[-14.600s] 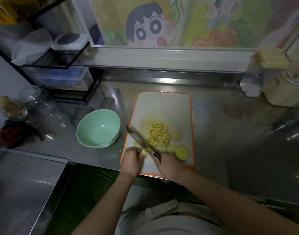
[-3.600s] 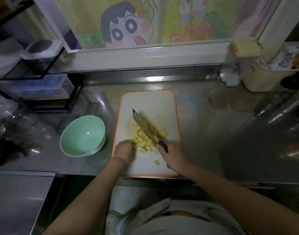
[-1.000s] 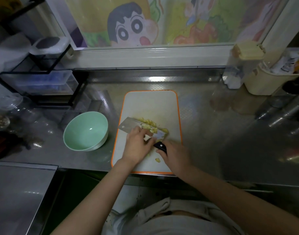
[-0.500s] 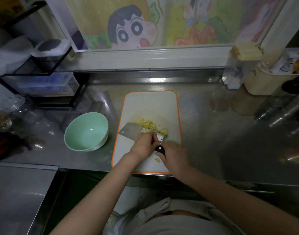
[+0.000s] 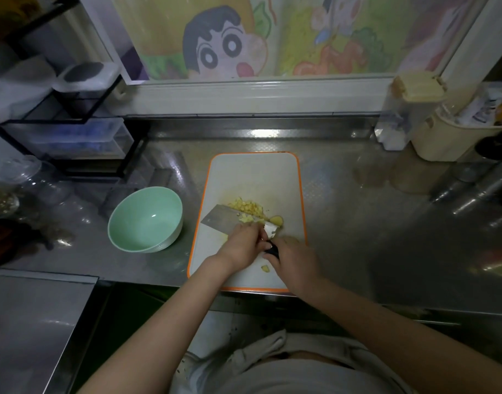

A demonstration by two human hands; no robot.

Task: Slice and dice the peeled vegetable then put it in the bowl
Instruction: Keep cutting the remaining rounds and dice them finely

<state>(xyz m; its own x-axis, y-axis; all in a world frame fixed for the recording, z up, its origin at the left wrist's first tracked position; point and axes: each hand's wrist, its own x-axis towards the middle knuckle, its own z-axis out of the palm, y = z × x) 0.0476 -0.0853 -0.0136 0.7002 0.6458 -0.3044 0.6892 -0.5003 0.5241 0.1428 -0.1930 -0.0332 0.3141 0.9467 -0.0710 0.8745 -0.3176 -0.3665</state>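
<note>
Steel counter [image 5: 343, 223] is filling my view under dim light, with a white board [image 5: 252, 177] lying at its middle. The left hand [image 5: 242, 247] is covering the near half of the knife [image 5: 218, 221] blade, and only a black stub of handle is peeking out between the two hands. The left fingers are curling down onto the flat of the blade beside a few yellow pieces. I cannot tell whether they are pinching any or just pushing. The right hand [image 5: 293, 260] is wrapping round the handle, with its knuckles facing me and the hands almost touching.

The blade is lying nearly flat and pointing toward ten o'clock. The dice [image 5: 245, 206] are sitting in a heap on the board along the blade's far edge, at twelve o'clock from the left hand. One crumb [image 5: 265, 268] is lying apart, at six o'clock from the handle.

The green bowl [image 5: 170, 240] is standing at nine o'clock from the board, just beside it. A black rack [image 5: 73, 109] is blurring into shadow at ten o'clock, and a cream tub [image 5: 443, 137] is sitting at two o'clock, cut off by the frame.
</note>
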